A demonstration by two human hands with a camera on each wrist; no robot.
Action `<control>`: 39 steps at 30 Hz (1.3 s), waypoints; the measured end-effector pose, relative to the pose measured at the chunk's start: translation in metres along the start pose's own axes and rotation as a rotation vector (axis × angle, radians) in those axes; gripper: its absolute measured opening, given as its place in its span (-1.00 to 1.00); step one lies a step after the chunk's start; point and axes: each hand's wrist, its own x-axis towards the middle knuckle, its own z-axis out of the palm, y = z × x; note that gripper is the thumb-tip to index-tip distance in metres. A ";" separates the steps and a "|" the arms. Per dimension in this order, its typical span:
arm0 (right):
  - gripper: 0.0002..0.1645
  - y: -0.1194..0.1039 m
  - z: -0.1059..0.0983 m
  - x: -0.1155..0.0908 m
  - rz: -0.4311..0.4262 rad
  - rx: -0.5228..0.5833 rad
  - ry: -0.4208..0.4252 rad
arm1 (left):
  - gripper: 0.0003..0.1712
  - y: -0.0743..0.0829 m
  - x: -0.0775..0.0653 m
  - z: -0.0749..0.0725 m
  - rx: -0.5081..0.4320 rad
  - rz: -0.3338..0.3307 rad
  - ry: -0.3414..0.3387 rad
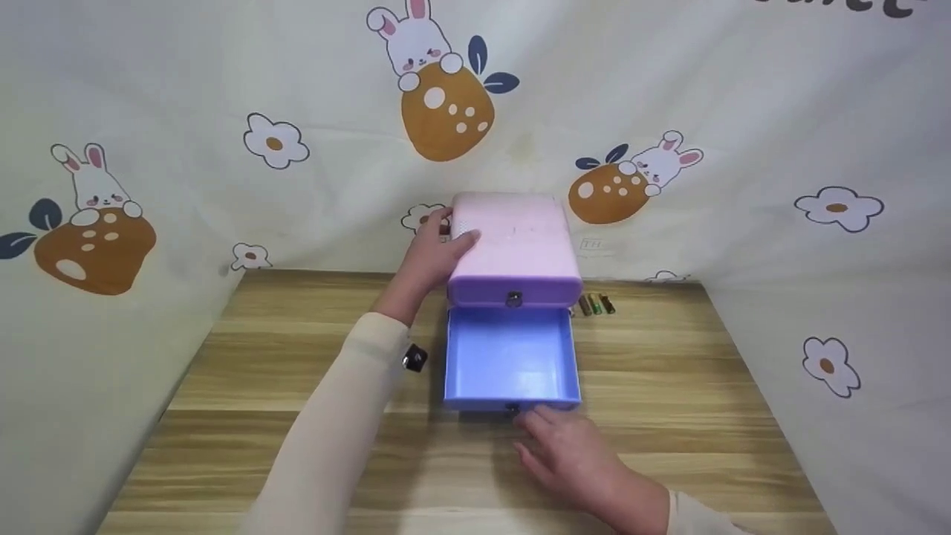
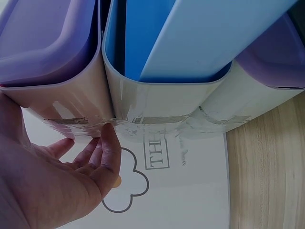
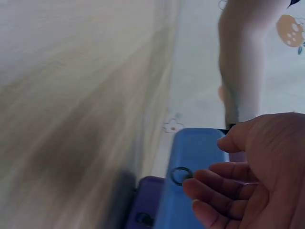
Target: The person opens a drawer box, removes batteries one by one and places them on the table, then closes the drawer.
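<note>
Drawer unit [image 1: 516, 238], standing on the wooden table [image 1: 267, 401], has its pink top gripped by the left hand [image 1: 435, 249], thumb above, fingers down the side. The right hand [image 1: 572, 449], fingers loosely bent, meets the pulled-out blue drawer [image 1: 513, 353] beside its ring pull [image 3: 174, 176]. Batteries [image 1: 596, 305] lie nearby, labels too small to read. Behind, the wall cloth [image 1: 334, 208] reads "TH"; larger lettering above is cut off.

The desk [image 1: 260, 401] in front of me has a striped wood-grain top, its light and dark bands running left to right. Toward its far side, around the middle, stands the drawer box [image 1: 513, 238]; just right of that, I see a few small batteries [image 1: 595, 305] side by side.
</note>
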 end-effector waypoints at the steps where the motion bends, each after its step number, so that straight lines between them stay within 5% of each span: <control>1: -0.65 0.000 0.003 0.000 0.018 -0.020 -0.029 | 0.00 0.000 0.000 0.000 0.000 -0.003 -0.002; 9: -0.47 0.002 0.019 -0.003 0.038 -0.099 -0.065 | 0.01 0.003 0.000 0.000 -0.009 -0.007 -0.008; 16: -0.48 0.004 0.024 -0.002 0.035 -0.064 -0.065 | -0.02 0.003 -0.001 -0.001 -0.032 0.015 -0.013; 26: -0.77 0.010 0.034 0.005 0.018 -0.004 0.094 | 0.01 0.001 0.001 0.001 0.000 0.000 -0.006; 39: -0.78 0.012 0.034 0.017 -0.075 0.033 0.209 | 0.03 0.002 -0.001 0.001 -0.001 -0.019 0.001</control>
